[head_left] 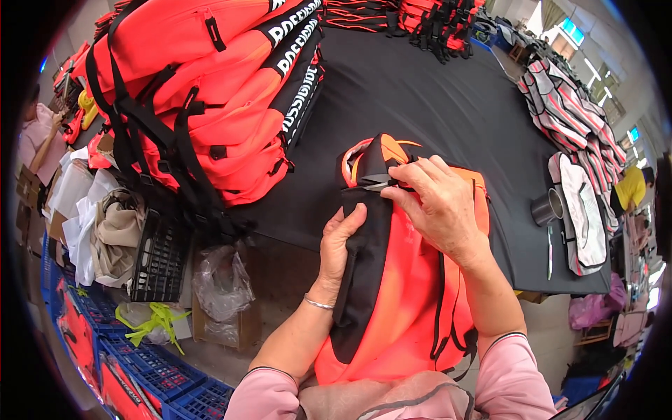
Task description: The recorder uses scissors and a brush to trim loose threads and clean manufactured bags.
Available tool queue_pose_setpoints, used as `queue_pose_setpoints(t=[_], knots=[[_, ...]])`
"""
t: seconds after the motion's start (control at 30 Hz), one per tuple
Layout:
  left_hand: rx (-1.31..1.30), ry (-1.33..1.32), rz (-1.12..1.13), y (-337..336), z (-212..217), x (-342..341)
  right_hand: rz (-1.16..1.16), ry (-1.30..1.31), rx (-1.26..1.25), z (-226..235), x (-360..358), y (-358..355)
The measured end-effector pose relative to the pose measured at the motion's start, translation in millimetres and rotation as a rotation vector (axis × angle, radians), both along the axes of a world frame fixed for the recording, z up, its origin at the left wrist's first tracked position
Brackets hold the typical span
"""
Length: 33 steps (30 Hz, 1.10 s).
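Backpack (409, 304): slack orange fabric, matte black panel (365, 287), across black-draped bench's (413, 87) near edge | left grip (337, 241): half-closed on panel, thumb uppermost | right grip (441, 203): thumb and forefinger pinching slim silvery piece (376, 187), wrist bent leftward

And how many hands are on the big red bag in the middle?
2 on the red bag: the left hand at its black side, the right hand near its top. No others show there.

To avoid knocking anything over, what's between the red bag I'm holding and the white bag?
Right of the red bag, the head view shows black cloth, a grey cup and a toothbrush.
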<state>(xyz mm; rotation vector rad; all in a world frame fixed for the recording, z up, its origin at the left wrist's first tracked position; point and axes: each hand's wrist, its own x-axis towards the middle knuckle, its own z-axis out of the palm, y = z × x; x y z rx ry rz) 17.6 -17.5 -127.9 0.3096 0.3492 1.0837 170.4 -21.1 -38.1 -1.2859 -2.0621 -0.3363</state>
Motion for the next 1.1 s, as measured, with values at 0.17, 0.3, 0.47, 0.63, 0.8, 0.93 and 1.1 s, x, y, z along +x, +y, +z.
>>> queue_pose_setpoints(t=[0.17, 0.3, 0.47, 0.63, 0.8, 0.93, 1.1], knots=[[0.055, 0.052, 0.025, -2, 0, -1, -0.019, -0.115, 0.016, 2, 1, 2], [0.071, 0.109, 0.046, -2, 5, -3, 0.001, 0.078, -0.076, 8, 7, 1], [0.137, 0.209, 0.082, -1, 9, -3, -0.025, -0.034, -0.057, 7, 4, 2], [0.192, 0.318, 0.083, 1, 10, -4, -0.008, 0.134, -0.108, 9, 3, 3], [0.152, 0.32, 0.106, 3, 13, -3, -0.09, 0.119, -0.106, 0, 19, 6], [0.157, 0.352, 0.108, 5, 12, -4, -0.029, 0.18, -0.147, 0, 20, 2], [0.141, 0.336, 0.097, 5, 12, -3, 0.011, 0.011, -0.099, 1, 18, -1]])
